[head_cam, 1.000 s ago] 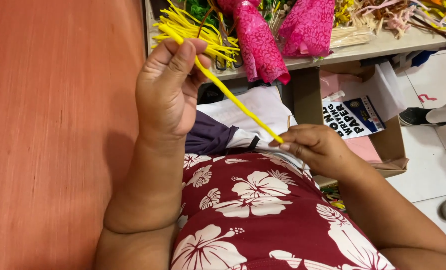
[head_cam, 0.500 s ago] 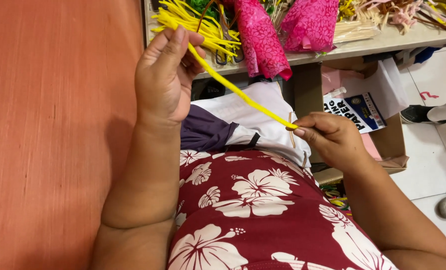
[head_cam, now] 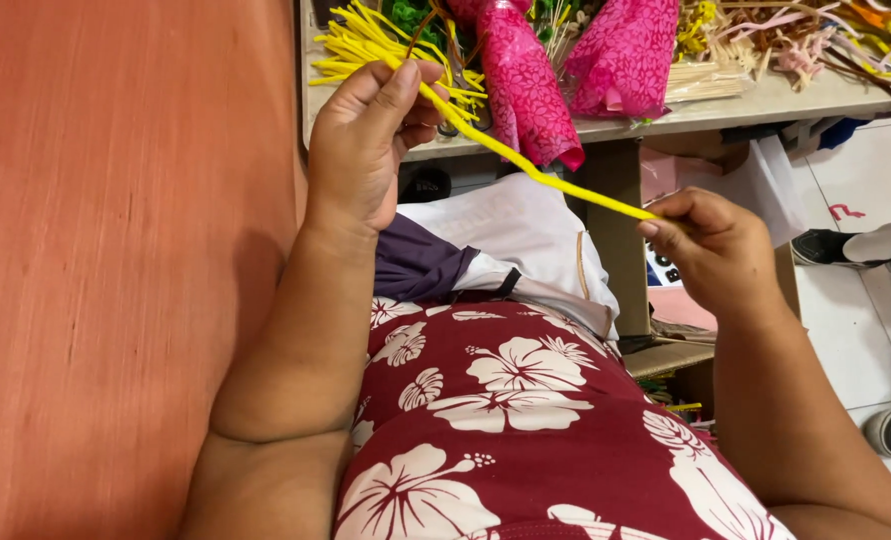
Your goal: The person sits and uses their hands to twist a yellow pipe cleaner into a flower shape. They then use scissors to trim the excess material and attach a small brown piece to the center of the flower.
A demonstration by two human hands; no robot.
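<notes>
While the left hand (head_cam: 366, 140) pinches one end of the yellow pipe cleaner (head_cam: 536, 175) and the right hand (head_cam: 716, 250) closes its fingertips on the other, a harder pull could kink it or slip it free.

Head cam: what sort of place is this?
Likely a small craft or flower-making workspace. The table holds a pile of yellow stems and pink wrapped bundles; both hands pull one yellow stem taut.
</notes>
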